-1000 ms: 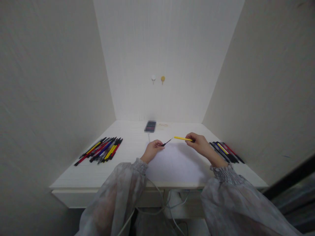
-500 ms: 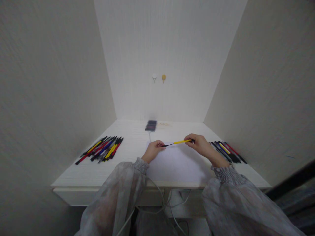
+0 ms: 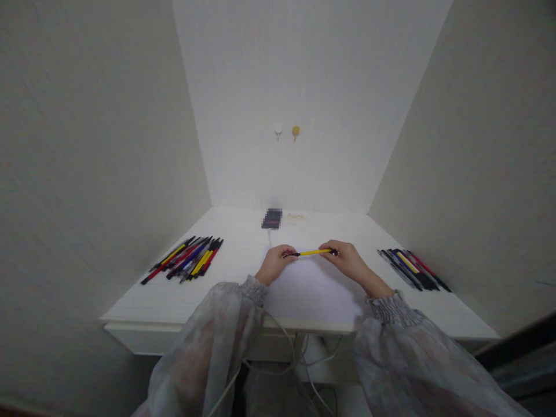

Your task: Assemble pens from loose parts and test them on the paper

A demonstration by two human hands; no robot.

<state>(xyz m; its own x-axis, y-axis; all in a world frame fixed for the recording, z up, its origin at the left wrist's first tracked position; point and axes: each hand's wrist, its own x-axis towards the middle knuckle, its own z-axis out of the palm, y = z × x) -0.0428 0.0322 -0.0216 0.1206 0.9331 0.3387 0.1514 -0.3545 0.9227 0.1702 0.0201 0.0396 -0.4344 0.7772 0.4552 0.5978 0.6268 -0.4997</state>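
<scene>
A yellow pen (image 3: pixel 310 252) with black ends is stretched level between my two hands, above a white sheet of paper (image 3: pixel 315 292). The fingers of my left hand (image 3: pixel 277 263) are closed on its black tip piece. With a pinch grip, my right hand (image 3: pixel 348 259) holds the yellow barrel near its black far end. The tip piece and the barrel now meet, with no refill showing between them. Whether they are fully joined I cannot tell.
A pile of several pens (image 3: pixel 191 259) lies on the left of the white desk (image 3: pixel 143 307). Another group of pens (image 3: pixel 412 269) lies at the right. At the back are a blurred dark object (image 3: pixel 272 219) and a white cable (image 3: pixel 270 237). Walls enclose the desk.
My hands have come closer together. The thin dark refill that showed between the tip piece and the yellow barrel is now covered. The view has shifted slightly.
</scene>
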